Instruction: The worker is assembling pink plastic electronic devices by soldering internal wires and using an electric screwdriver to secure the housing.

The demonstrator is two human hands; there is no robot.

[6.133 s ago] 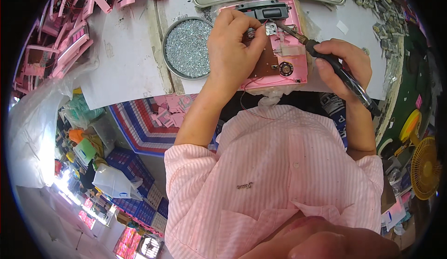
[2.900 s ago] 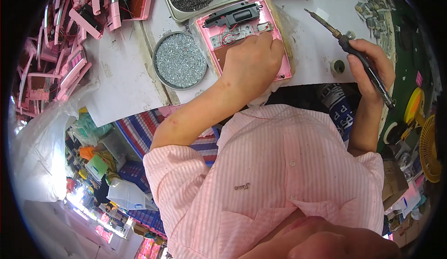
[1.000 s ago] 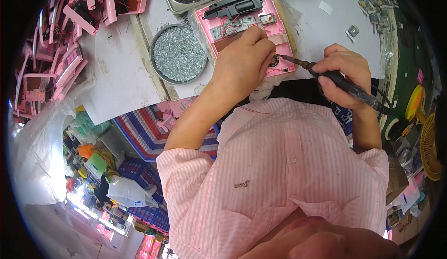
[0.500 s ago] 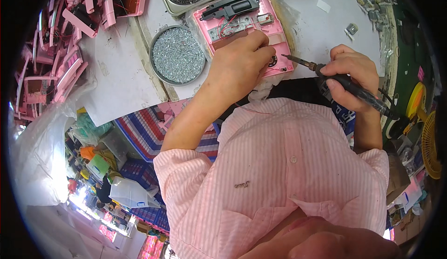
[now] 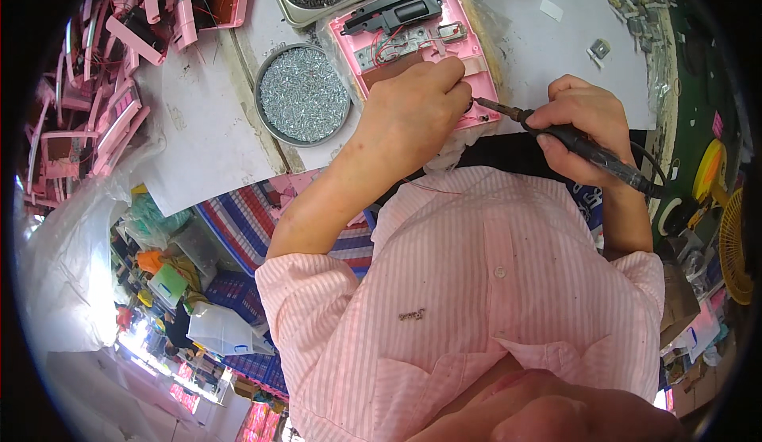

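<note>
A pink plastic casing [image 5: 470, 43] lies open at the table's near edge, with a long black part [image 5: 394, 15], a metal plate and thin red wires inside. My left hand [image 5: 421, 107] rests over its near side, fingers curled together and pointing into it; what they pinch is hidden. A thin red wire [image 5: 432, 189] trails below that hand. In my right hand [image 5: 583, 120] is a soldering iron [image 5: 587, 150], gripped by its dark handle. Its tip is inside the casing, close beside my left fingertips, at a small round black part mostly covered by them.
Left of the casing stands a round tin [image 5: 305, 94] of small silvery screws. Behind is a metal tray [image 5: 298, 15] with dark small parts. Pink casings [image 5: 87, 116] are heaped at the far left. Small metal parts [image 5: 635, 21] lie far right. A striped basket [image 5: 254, 239] sits below the table.
My right hand has moved the soldering iron slightly left, bringing its tip to my left fingertips. My left hand has shifted only a little, covering more of the round black part.
</note>
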